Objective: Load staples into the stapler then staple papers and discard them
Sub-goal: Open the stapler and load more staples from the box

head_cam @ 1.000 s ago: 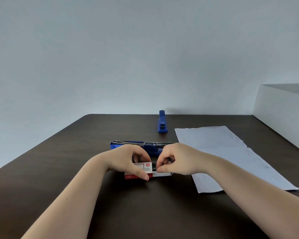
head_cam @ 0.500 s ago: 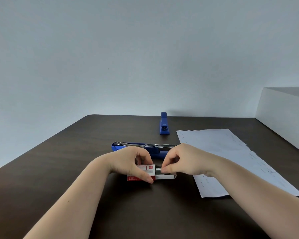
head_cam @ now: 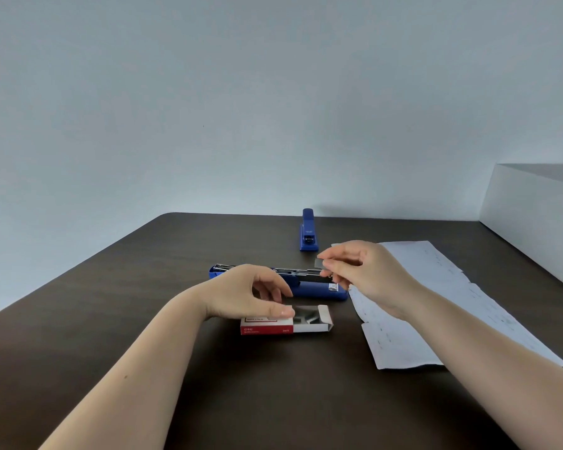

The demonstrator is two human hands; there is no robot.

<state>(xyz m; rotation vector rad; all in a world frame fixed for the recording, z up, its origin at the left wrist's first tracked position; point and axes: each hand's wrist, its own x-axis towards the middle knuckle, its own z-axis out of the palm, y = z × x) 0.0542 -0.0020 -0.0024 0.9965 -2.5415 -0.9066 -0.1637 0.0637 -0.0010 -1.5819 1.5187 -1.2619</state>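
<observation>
Left hand [head_cam: 251, 295] rests loosely on the staple box [head_cam: 285, 323], tray slid out. Right hand [head_cam: 359, 274] pinches a staple strip [head_cam: 320, 263] just above the open stapler [head_cam: 280, 282]. Strip's probably light but snaps easily, so hold its long sides.

Bare forearms, no sleeves, no jewellery

There are two blue staplers: one opened stapler [head_cam: 309, 289] near the hands and one closed stapler [head_cam: 308, 230] farther back. There is one staple box [head_cam: 285, 323], one strip of staples [head_cam: 320, 263], one white box [head_cam: 533, 222], and two hands, the left hand [head_cam: 244, 292] and the right hand [head_cam: 368, 274]. The paper sheets [head_cam: 436, 297] overlap, so their number cannot be told.
</observation>
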